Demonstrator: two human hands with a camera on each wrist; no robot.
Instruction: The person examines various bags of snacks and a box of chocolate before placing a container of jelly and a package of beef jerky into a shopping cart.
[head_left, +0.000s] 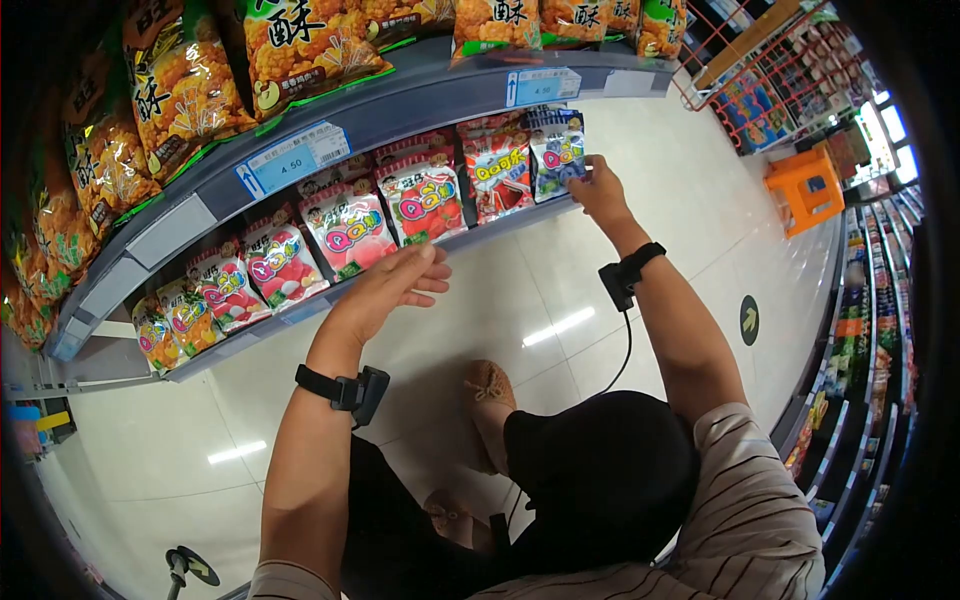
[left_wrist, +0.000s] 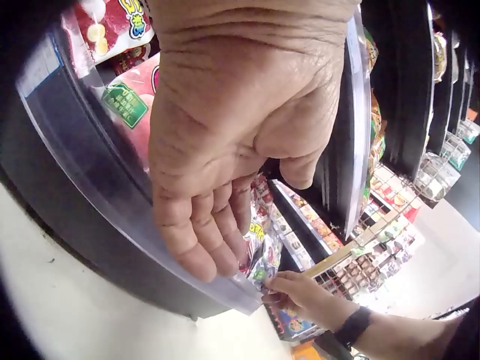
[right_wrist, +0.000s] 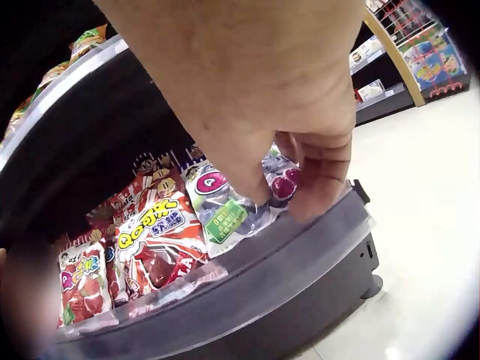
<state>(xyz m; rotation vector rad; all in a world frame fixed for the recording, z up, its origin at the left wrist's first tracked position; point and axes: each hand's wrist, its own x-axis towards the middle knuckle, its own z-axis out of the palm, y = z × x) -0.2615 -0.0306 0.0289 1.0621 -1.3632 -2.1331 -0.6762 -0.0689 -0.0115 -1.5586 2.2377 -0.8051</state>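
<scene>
The right hand [head_left: 600,186] is pinching the purple QQ gummy bag [head_left: 556,150] at one o'clock, on the lower shelf's [head_left: 500,223] right end. The left hand [head_left: 385,290] is hovering with fingers relaxed and empty before the pink gummy bags [head_left: 350,230].

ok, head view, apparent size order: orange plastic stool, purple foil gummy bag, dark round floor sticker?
Largest, looking alike: orange plastic stool, purple foil gummy bag (stool farther, so unranked).
Smallest: dark round floor sticker.

Orange stool [head_left: 806,188] on tiled floor [head_left: 690,190]
</scene>
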